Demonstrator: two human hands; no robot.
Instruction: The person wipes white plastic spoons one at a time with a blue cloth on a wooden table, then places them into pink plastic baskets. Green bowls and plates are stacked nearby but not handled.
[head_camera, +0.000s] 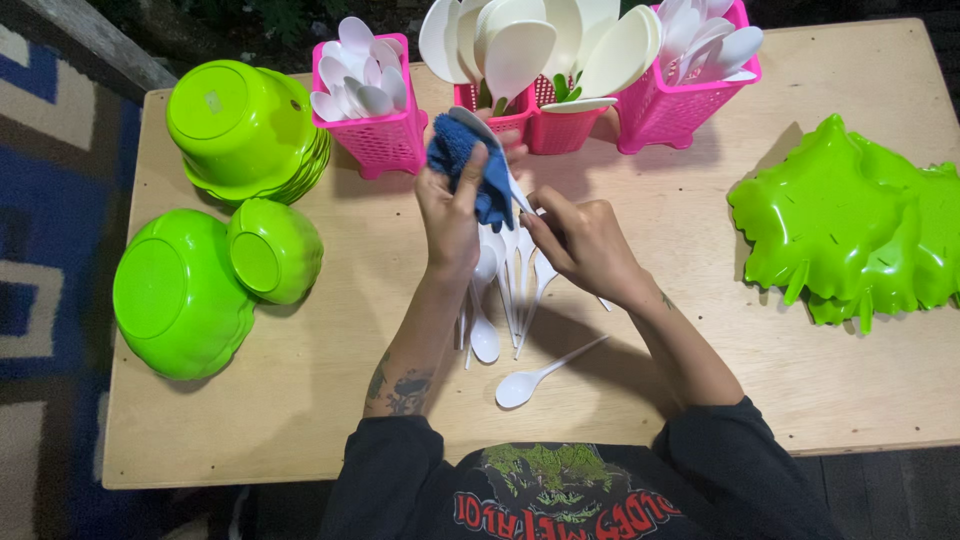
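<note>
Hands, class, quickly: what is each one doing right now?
Left hand: closed on a blue cloth, wiping a white plastic spoon.
Right hand: closed, pinching that spoon's handle end.

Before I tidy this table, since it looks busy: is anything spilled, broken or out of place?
Nothing spilled or broken. One white plastic spoon lies alone, apart from the loose pile of white plastic spoons. The green plastic bowls sit upside down.

No packages, labels, signs, screens in view.
</note>
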